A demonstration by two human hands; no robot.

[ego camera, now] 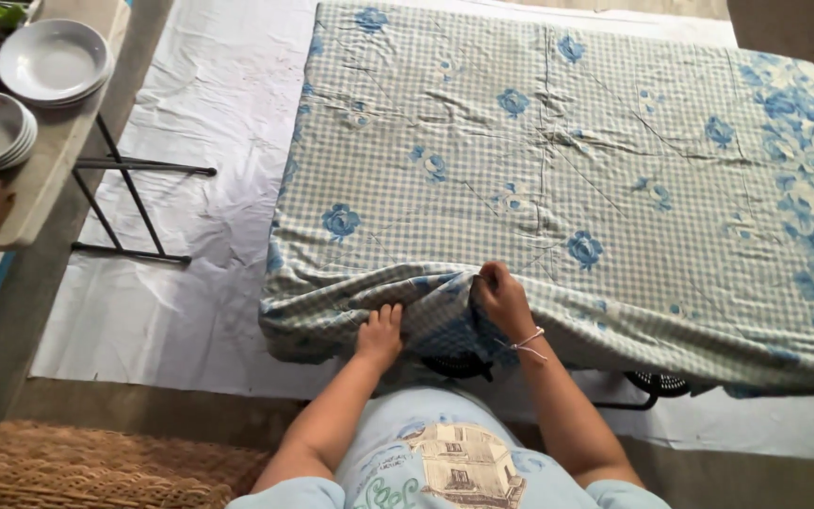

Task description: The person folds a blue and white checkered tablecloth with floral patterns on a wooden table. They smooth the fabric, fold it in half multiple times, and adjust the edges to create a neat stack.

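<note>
White floor sheet (209, 245) underlies blue checked cloth (558, 179). Left hand (381, 335), 7 o'clock, fingers pressed flat on cloth edge; right hand (503, 300), 6 o'clock, fingers pinching gathered fold.

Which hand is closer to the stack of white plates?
Left. The left hand lies flat on the blue checked cloth, on the side toward the white plates. The right hand pinches the cloth farther away.
</note>
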